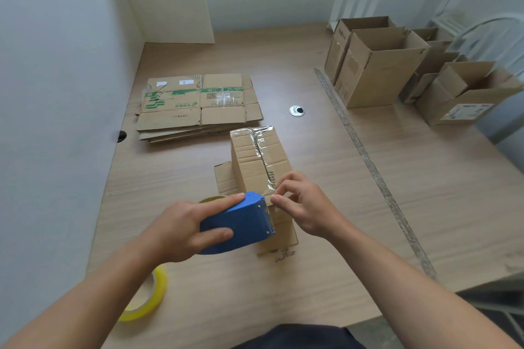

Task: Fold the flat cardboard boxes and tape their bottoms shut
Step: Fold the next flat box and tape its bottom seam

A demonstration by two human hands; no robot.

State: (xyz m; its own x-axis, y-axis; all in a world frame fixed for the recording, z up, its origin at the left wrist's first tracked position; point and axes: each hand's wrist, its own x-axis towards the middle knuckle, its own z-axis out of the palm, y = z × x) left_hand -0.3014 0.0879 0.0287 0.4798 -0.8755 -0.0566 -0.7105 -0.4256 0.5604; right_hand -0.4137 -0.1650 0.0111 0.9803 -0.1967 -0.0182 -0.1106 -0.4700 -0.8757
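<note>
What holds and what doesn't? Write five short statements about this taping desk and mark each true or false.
1. The left hand holds the blue tape dispenser. True.
2. A strip of clear tape already runs along the seam of the box under the hands. True.
3. The right hand lies flat on the desk. False: its fingers pinch the clear tape at the box's near edge.
4. The yellow tape roll sits on the stack of flat boxes. False: it lies on the desk by the left forearm.
5. The folded boxes stand at the desk's left. False: they stand open at the far right.
</note>
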